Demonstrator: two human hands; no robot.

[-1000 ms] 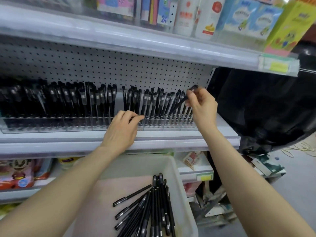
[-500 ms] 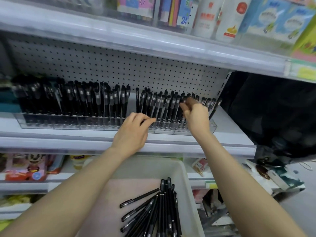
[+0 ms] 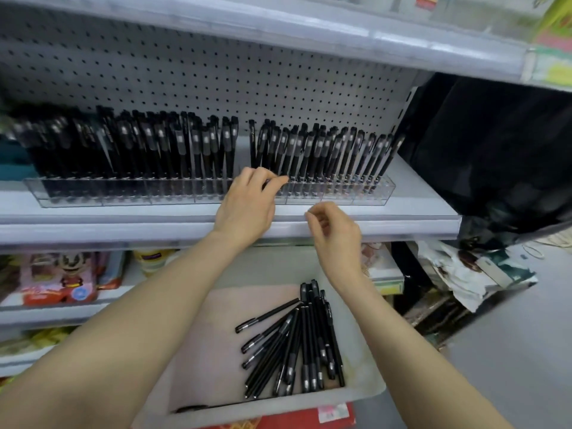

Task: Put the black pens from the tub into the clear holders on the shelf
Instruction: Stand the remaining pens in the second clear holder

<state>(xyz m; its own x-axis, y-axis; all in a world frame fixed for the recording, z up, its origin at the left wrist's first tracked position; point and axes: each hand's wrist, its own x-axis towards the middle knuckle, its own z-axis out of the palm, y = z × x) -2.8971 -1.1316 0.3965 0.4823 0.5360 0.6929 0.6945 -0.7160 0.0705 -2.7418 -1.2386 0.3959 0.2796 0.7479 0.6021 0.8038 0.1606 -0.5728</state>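
Note:
Black pens (image 3: 295,345) lie in a loose pile in the white tub (image 3: 263,408) below the shelf. On the shelf stand two clear holders, one on the left (image 3: 123,196) and one on the right (image 3: 365,195), both packed with upright black pens (image 3: 328,150). My left hand (image 3: 247,209) rests on the front edge where the two holders meet, with bent fingers touching the plastic. Empty and with fingers loosely curled, my right hand (image 3: 337,233) hovers in front of the shelf edge, above the tub.
A pegboard back wall (image 3: 216,78) and an upper shelf (image 3: 309,35) close off the space above the holders. A black bag (image 3: 495,150) hangs to the right. Toy packs (image 3: 58,280) fill the lower shelf, and clutter (image 3: 464,274) lies low on the right.
My right hand held a pen at the right holder, pushed it in among the others, then drew back down to the shelf edge empty. My left hand stayed on the holder.

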